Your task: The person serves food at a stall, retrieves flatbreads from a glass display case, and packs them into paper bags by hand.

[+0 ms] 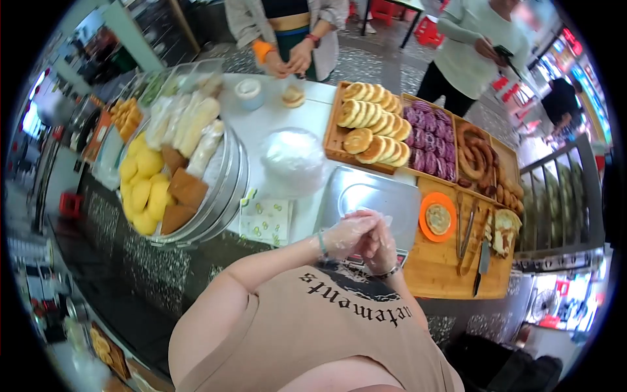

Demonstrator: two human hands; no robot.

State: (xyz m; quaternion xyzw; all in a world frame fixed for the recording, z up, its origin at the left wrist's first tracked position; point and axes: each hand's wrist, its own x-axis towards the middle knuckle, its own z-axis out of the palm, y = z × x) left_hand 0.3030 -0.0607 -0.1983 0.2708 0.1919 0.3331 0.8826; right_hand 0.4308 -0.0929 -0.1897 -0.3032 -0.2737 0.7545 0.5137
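Both of my hands wear clear plastic gloves and meet in front of my chest, over the near edge of a silver scale [372, 193]. My left hand [347, 236] lies against my right hand [381, 247], their fingers overlapping. Whether anything is between them is hidden. Left of the scale lies a green-patterned paper bag [266, 221], with a clump of clear plastic bags [294, 160] behind it. An orange plate [438, 218] with a flatbread is on the wooden board [418, 271] to the right.
A round steamer [222, 209] holds yellow and brown buns. Wooden trays carry round cakes [372, 124], purple rolls [430, 140] and sausage-like coils [475, 153]. A knife [483, 261] and tongs [467, 228] lie right. Two people [287, 39] [480, 49] stand across the table.
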